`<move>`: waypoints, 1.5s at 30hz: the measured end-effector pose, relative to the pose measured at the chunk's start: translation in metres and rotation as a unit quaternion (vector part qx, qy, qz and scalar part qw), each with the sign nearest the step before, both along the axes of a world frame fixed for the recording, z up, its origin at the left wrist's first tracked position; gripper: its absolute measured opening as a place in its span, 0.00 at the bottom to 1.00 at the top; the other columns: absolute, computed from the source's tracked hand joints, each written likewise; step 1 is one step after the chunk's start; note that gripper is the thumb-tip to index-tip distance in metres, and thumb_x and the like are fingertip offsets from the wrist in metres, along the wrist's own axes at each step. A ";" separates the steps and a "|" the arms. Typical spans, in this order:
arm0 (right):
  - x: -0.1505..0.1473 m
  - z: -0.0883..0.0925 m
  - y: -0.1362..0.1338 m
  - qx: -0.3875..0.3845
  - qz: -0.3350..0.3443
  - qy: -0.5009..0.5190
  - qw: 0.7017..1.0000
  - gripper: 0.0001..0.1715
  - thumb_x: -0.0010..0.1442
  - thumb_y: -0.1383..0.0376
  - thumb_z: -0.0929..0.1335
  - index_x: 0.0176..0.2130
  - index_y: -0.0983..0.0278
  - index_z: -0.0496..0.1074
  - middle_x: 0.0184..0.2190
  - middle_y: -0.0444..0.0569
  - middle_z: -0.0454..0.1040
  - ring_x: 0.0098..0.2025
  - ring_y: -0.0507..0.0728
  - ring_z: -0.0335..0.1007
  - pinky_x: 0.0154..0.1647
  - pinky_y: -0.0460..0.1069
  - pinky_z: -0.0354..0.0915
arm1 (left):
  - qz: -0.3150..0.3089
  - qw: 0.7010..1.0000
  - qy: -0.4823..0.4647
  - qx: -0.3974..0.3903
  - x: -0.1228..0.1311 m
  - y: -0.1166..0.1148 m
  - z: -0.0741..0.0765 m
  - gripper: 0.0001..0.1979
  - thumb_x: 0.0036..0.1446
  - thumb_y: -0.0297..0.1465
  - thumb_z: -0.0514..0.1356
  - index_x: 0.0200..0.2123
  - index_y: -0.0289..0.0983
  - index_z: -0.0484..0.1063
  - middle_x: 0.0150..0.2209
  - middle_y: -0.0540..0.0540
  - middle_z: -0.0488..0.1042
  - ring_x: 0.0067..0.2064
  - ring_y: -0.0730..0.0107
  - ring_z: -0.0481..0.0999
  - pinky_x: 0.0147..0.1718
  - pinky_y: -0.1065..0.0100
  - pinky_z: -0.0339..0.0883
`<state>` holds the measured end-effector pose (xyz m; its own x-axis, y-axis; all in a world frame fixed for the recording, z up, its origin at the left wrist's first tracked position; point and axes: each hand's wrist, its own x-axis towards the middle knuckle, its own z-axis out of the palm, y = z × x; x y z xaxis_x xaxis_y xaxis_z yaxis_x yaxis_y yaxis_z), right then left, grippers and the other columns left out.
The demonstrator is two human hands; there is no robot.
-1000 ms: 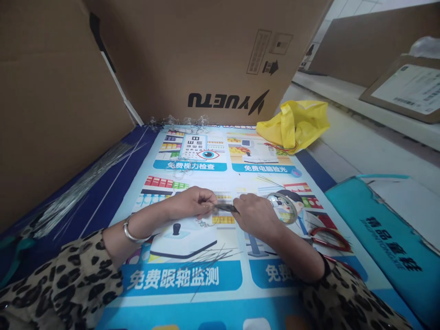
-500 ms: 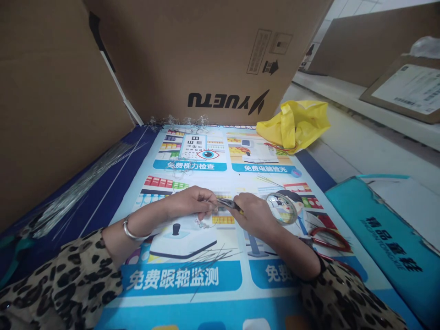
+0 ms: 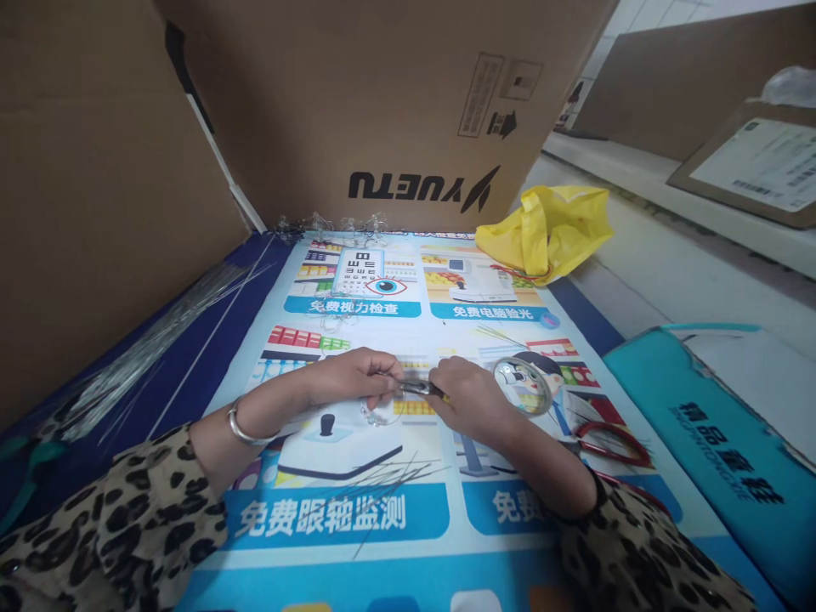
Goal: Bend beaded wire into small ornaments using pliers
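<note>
My left hand is closed in a pinch on a thin wire piece with clear beads, which hang below the fingers. A fine wire loop curves out to the right of them. My right hand is wrapped round a pair of pliers, whose handles are mostly hidden in the palm. The jaws of the pliers point left and meet the wire at my left fingertips. Whether the jaws are fully closed I cannot make out. A round clear dish lies just right of my right hand.
Loose cut wires lie in front of me; a long wire bundle is at left. Red-handled scissors, a yellow bag and a teal box are at right. Beaded wire pieces line the cardboard behind.
My right hand has shifted slightly left with the pliers, and their jaws look closer together and lower. My left hand stays nearly in place, still pinching the beaded wire.
</note>
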<state>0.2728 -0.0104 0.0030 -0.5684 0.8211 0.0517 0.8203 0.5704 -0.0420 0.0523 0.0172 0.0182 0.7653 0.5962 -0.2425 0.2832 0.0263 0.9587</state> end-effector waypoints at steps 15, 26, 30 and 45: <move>-0.004 0.005 -0.005 0.029 0.015 -0.066 0.997 0.08 0.56 0.64 0.61 0.31 0.64 0.68 0.31 0.49 0.70 0.35 0.56 0.63 0.30 0.47 0.52 | -0.045 0.999 0.002 -0.013 -0.001 -0.001 -0.005 0.08 0.56 0.36 0.52 0.30 0.36 0.63 0.21 0.54 0.61 0.22 0.78 0.59 0.24 0.73 0.55; -0.005 0.008 -0.005 -0.019 -0.007 -0.065 0.998 0.09 0.58 0.62 0.61 0.33 0.63 0.67 0.31 0.47 0.72 0.34 0.55 0.67 0.30 0.47 0.53 | -0.013 1.000 0.020 0.003 0.002 -0.002 -0.001 0.05 0.53 0.31 0.54 0.30 0.35 0.65 0.20 0.55 0.63 0.21 0.79 0.61 0.24 0.74 0.56; -0.005 0.006 -0.004 -0.019 -0.024 -0.059 0.998 0.10 0.59 0.60 0.60 0.33 0.63 0.67 0.31 0.47 0.72 0.34 0.55 0.67 0.30 0.47 0.53 | 0.011 1.000 0.022 0.016 0.004 -0.003 0.000 0.05 0.52 0.31 0.55 0.29 0.35 0.65 0.19 0.54 0.64 0.22 0.78 0.62 0.24 0.74 0.56; -0.004 0.002 -0.004 0.000 -0.052 -0.027 0.998 0.11 0.59 0.60 0.61 0.33 0.63 0.67 0.30 0.47 0.72 0.34 0.53 0.67 0.30 0.46 0.51 | 0.041 0.999 -0.006 -0.017 0.006 -0.004 -0.001 0.08 0.55 0.34 0.55 0.32 0.34 0.66 0.19 0.54 0.66 0.21 0.79 0.64 0.23 0.74 0.57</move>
